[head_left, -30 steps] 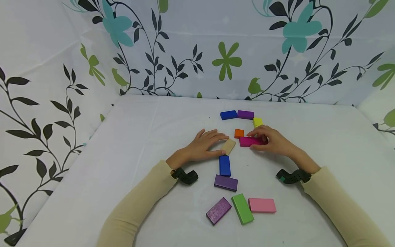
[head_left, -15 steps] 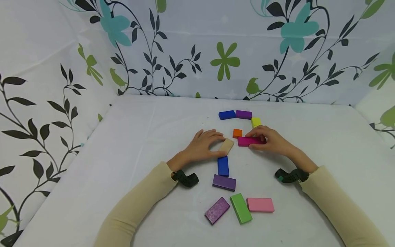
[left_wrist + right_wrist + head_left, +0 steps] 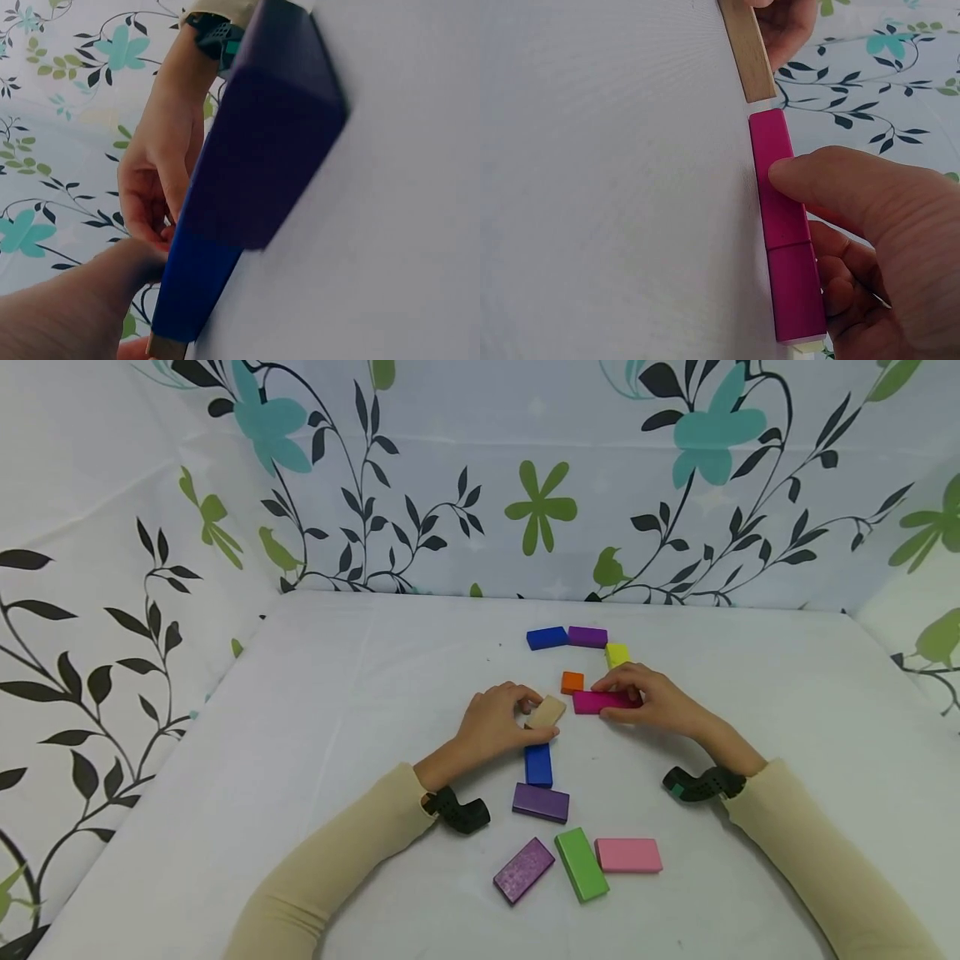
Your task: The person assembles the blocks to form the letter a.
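Note:
My left hand (image 3: 495, 723) pinches a tan wooden block (image 3: 547, 712) between thumb and fingers, just above a blue block (image 3: 537, 766). My right hand (image 3: 653, 701) grips the magenta piece (image 3: 596, 702) with the thumb on its near side and fingers on the far side. In the right wrist view a seam divides the magenta (image 3: 776, 187) into two blocks end to end, and a narrow gap separates it from the tan block (image 3: 750, 56). An orange block (image 3: 572, 682) sits behind the magenta's left end, and a yellow block (image 3: 617, 655) stands behind my right fingers.
At the back lie a blue block (image 3: 547, 638) and a purple block (image 3: 588, 637). Nearer are a dark purple block (image 3: 541, 802), a speckled purple one (image 3: 523, 871), a green one (image 3: 582, 864) and a pink one (image 3: 628, 855). A patterned cloth hangs behind the table.
My left fingers have curled in around the tan block, which has turned slightly and sits a little lower. My right hand keeps its hold on the magenta piece. The whole view has shifted slightly.

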Action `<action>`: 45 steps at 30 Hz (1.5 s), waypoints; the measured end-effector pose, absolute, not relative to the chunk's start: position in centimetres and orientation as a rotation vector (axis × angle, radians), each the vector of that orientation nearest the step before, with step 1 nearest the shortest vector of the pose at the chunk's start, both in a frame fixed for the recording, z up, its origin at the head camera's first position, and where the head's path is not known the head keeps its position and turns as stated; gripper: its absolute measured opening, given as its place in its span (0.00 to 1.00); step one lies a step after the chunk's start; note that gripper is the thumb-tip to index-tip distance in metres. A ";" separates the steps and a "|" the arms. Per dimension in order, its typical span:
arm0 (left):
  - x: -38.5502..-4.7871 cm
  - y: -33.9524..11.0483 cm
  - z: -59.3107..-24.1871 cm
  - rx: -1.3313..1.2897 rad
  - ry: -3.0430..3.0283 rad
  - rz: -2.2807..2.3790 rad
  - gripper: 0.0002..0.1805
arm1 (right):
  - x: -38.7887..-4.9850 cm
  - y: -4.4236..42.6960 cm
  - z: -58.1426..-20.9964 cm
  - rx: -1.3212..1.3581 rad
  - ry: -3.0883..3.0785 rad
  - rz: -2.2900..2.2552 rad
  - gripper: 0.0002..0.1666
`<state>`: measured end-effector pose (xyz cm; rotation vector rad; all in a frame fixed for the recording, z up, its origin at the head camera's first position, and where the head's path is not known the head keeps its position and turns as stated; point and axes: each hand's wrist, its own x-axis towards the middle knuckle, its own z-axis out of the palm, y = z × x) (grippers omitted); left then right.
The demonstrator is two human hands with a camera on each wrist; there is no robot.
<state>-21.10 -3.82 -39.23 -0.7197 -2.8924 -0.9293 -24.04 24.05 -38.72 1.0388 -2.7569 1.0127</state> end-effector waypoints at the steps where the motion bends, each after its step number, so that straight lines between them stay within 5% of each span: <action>1: -21.0 -3.8 -39.2 -0.712 -2.888 -0.963 0.26 | -24.0 24.0 -38.7 1.036 -2.760 1.013 0.21; 15: -20.5 -3.8 -39.1 -0.664 -2.810 -1.310 0.18 | -24.0 23.8 -38.6 1.023 -2.781 1.011 0.21; 45: -20.6 -3.4 -39.2 -0.725 -2.812 -1.192 0.16 | -23.9 23.9 -38.6 1.012 -2.770 1.038 0.21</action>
